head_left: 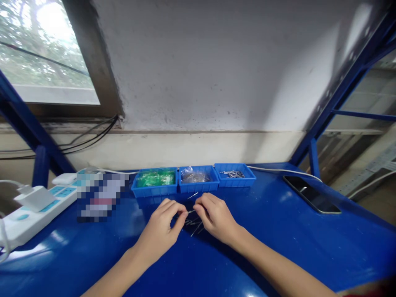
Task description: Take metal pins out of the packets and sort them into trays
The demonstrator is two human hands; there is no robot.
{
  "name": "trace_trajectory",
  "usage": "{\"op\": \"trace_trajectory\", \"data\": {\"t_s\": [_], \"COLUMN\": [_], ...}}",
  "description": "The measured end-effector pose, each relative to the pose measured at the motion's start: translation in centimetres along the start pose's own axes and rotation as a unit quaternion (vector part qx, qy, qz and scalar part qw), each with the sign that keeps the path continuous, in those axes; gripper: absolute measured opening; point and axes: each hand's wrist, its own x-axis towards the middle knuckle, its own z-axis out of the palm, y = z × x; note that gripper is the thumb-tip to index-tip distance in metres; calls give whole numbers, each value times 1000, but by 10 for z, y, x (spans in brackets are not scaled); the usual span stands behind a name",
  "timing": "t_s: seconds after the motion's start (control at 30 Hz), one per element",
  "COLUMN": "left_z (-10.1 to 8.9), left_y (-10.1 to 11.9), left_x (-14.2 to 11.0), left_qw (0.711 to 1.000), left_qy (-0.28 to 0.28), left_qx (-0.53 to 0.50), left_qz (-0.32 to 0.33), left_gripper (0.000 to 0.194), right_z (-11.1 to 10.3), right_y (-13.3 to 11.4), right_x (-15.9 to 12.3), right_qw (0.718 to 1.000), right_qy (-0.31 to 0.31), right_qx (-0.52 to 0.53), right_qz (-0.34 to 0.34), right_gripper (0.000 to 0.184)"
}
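My left hand [163,225] is closed in a pinch on one end of a small thin metal pin [191,211]. Thumb and fingers of my right hand [216,215] pinch at its other end, so the fingertips of both hands nearly meet. Below the fingers, several loose metal pins [194,231] lie scattered on the blue table [173,272], partly hidden by my hands. One more pin [192,195] lies just beyond my fingertips. Behind it stands a blue box with similar metal pins [232,174] inside, to the right of two other boxes.
A left blue box [154,192] holds green plastic packets; the middle box [198,188] holds clear plastic bags. A phone [311,194] lies at the right. A white power strip [18,227] with a charger [35,199] and a blurred item [103,198] are at the left.
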Motion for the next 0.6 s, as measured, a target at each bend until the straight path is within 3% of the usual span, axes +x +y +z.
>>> {"op": "trace_trajectory", "data": {"t_s": [0.17, 0.33, 0.43, 0.5, 0.6], "left_z": [-3, -7, -8, -8, -6], "left_y": [-1, 0, -3, -7, -12], "left_x": [1, 1, 0, -2, -5], "left_qw": [1000, 998, 992, 985, 979], "left_qy": [4, -65, -108, -133, -146], "left_qx": [2, 6, 65, 109, 143], "left_qz": [-10, -15, -4, 1, -4], "left_gripper": [27, 21, 14, 10, 8], "right_z": [-4, -14, -34, -46, -54], "right_y": [-6, 5, 35, 61, 89], "right_x": [0, 5, 8, 7, 2], "right_qw": [996, 993, 984, 952, 916], "right_qy": [-20, 23, 121, 184, 182], "right_qx": [-11, -66, -132, -232, -311], "right_qz": [-84, -92, -13, 83, 177], "right_gripper": [12, 16, 18, 22, 44]}}
